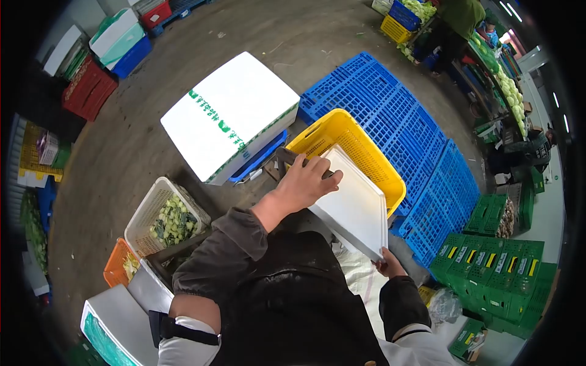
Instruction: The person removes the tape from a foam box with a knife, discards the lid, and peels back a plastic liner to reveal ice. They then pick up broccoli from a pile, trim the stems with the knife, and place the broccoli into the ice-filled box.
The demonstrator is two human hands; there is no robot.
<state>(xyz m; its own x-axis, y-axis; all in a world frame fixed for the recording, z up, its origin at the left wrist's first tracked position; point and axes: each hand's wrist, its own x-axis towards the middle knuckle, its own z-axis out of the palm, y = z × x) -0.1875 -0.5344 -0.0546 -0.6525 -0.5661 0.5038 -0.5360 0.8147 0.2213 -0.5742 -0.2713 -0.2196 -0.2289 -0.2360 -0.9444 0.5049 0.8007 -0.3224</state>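
Note:
A white foam lid (357, 198) lies tilted partly over the yellow crate (342, 125). My left hand (303, 185) is closed at the lid's left edge, its fingers curled, with the fingertips partly hidden. At the lid's near right corner, my right hand (389, 264) grips the rim, its thumb towards the top side. A dark bar (284, 160) sticks out just beyond my left hand. Left of the crate is a large white foam box (235, 113) with green printing, set on a blue crate (259, 157).
Blue plastic pallets (390, 116) lie beyond the yellow crate. To the left are a white basket of cut green vegetables (174, 219) and an orange crate (116, 262). Green crates (488, 274) are stacked at the right. A person in green (455, 24) stands at the far right.

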